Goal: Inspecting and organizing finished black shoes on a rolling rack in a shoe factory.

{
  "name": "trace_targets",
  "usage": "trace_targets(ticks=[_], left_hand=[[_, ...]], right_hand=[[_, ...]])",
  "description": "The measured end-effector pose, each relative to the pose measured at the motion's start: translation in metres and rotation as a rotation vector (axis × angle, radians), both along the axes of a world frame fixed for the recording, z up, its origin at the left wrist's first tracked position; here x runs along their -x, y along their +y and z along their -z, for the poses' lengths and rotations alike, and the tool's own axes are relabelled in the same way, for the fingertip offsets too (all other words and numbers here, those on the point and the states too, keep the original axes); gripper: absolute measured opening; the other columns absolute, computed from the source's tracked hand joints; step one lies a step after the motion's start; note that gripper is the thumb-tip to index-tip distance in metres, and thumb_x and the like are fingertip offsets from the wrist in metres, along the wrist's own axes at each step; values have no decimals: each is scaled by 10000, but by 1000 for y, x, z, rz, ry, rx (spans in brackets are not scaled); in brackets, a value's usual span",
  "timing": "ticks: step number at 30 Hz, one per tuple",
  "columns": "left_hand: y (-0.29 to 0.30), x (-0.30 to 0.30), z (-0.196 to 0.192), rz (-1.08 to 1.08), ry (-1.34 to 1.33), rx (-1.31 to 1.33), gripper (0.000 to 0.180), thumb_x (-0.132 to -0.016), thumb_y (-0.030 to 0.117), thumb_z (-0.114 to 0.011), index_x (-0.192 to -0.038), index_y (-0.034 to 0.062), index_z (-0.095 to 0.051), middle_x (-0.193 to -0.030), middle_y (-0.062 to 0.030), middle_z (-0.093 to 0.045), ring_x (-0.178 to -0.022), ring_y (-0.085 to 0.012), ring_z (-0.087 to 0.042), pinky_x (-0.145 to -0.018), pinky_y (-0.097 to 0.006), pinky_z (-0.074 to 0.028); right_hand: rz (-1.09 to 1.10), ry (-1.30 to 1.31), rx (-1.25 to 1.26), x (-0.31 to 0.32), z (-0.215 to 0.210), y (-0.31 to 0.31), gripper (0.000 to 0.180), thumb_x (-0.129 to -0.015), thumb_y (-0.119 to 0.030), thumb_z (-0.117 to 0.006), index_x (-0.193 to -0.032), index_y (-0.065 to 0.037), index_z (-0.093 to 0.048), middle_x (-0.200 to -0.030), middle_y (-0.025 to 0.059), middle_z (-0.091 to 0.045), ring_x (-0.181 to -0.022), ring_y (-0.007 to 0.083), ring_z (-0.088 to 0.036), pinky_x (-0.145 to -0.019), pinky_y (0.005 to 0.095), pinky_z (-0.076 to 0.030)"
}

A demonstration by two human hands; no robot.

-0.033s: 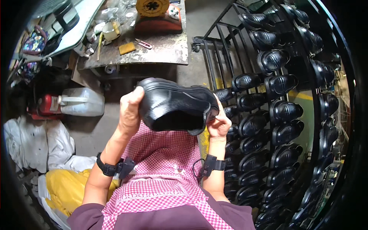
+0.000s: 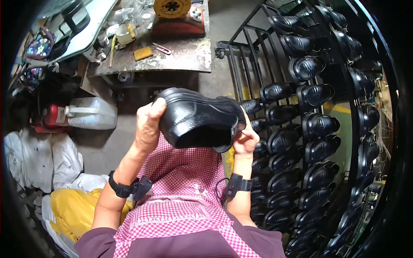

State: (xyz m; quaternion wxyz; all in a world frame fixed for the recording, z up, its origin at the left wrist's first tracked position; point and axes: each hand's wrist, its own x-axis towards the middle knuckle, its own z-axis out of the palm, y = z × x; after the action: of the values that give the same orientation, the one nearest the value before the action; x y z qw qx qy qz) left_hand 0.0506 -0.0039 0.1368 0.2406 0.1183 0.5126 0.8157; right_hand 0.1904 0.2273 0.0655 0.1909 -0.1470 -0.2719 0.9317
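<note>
Cluttered workbench (image 2: 180, 56) at top, with a yellow disc-shaped machine part (image 2: 172, 6), a yellow sponge block (image 2: 142, 53) and small tools. White plastic jerrycan (image 2: 92, 112) on the floor left of it, a red container (image 2: 49, 117) just beside. White sacks (image 2: 38, 159) and a yellow bag (image 2: 75, 210) lie lower left. Black metal rack (image 2: 309, 129) on the right, loaded with rows of black shoes, close behind the right hand. Pink checked apron (image 2: 180, 189) covers the lap. Black shoe (image 2: 200, 122) held up in front of the chest, above the apron, opening facing down toward the person. Left hand (image 2: 148, 124) closed on one end, thumb over the upper edge. Right hand (image 2: 245, 139) closed, gripping the other end at the rim. Black bands on both wrists.
</note>
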Motion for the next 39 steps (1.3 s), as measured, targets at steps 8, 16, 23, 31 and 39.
trace_targets(ticks=[8,16,23,31,39], left_hand=[[-14,-10,9,21,85,140,455,-819,354,-517,-958,-64,-630,-946,-80,-610,-864,-137,-541,-762,-262,-419],[-4,13,54,114,-265,-208,437,-844,417,-484,-1040,41,-591,-1000,-47,-603,-897,-120,-556,-762,-264,-460],[59,-9,31,542,-256,-174,557,-908,515,-363,-1193,63,-520,-1058,-100,-618,-902,-233,-633,-795,-357,-532],[160,-81,123,886,380,563,308,-916,260,-491,-1091,31,-600,-947,-121,-667,-706,-187,-655,-591,-270,-496],[152,-83,117,796,776,532,269,-896,149,-507,-1012,-75,-602,-784,-144,-660,-658,-162,-638,-602,-271,-505]], right_hand=[[26,-9,-12,-11,15,-11,787,-551,-100,-519,-1312,32,-368,-1287,180,-459,-1180,310,-462,-1010,385,-376],[37,-110,-474,-48,-56,-6,725,-642,-11,-710,-1294,20,-396,-1215,122,-520,-1126,205,-497,-999,328,-364],[809,-100,-650,-169,-148,-17,545,-704,-88,-684,-1196,49,-495,-1096,98,-587,-986,171,-562,-902,309,-434],[2148,353,-817,-379,-228,-93,348,-882,-234,-541,-1136,4,-517,-1127,136,-583,-1000,267,-582,-916,433,-483],[2545,-492,-681,-538,-231,-78,523,-806,-114,-643,-1242,41,-399,-1184,167,-492,-952,295,-569,-654,466,-584]])
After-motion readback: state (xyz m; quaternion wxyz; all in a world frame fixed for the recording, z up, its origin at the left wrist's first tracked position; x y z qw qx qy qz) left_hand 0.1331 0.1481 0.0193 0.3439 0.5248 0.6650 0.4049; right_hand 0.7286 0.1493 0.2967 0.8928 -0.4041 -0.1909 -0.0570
